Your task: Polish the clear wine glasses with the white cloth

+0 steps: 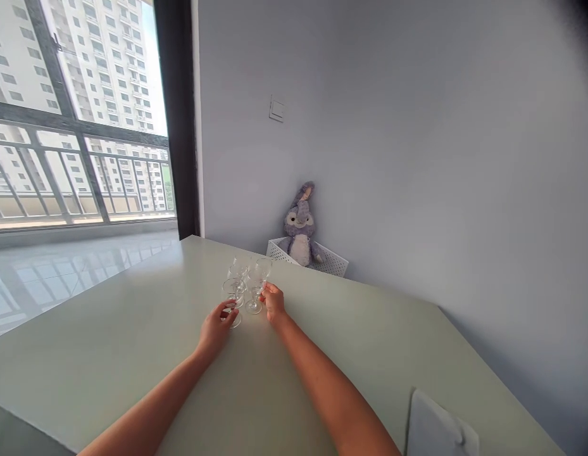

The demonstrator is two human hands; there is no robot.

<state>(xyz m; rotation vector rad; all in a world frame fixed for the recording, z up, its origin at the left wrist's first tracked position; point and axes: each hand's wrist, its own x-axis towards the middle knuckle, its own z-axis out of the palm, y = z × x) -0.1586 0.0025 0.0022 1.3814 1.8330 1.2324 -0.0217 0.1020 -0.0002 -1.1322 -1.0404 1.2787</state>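
Observation:
Several clear stemmed glasses stand upright in a tight cluster on the pale table (pixel 132 329). My left hand (pixel 216 324) is closed around the stem of the front-left wine glass (pixel 233 289), thumb and fingers on either side. At the right of the cluster, my right hand (pixel 273 303) pinches a right-hand wine glass (pixel 259 269) low, near its stem. A round glass foot (pixel 253 307) rests on the table between the two hands. Another glass (pixel 239 267) stands behind the left one. Their transparent outlines overlap, so I cannot tell exactly where each ends.
A purple plush rabbit (pixel 300 228) sits in a white perforated basket (pixel 334 258) beyond the table's far edge, by the grey wall (pixel 417 158). A white flat-topped object (pixel 438 424) is at the lower right. A large window (pixel 80 126) is at left.

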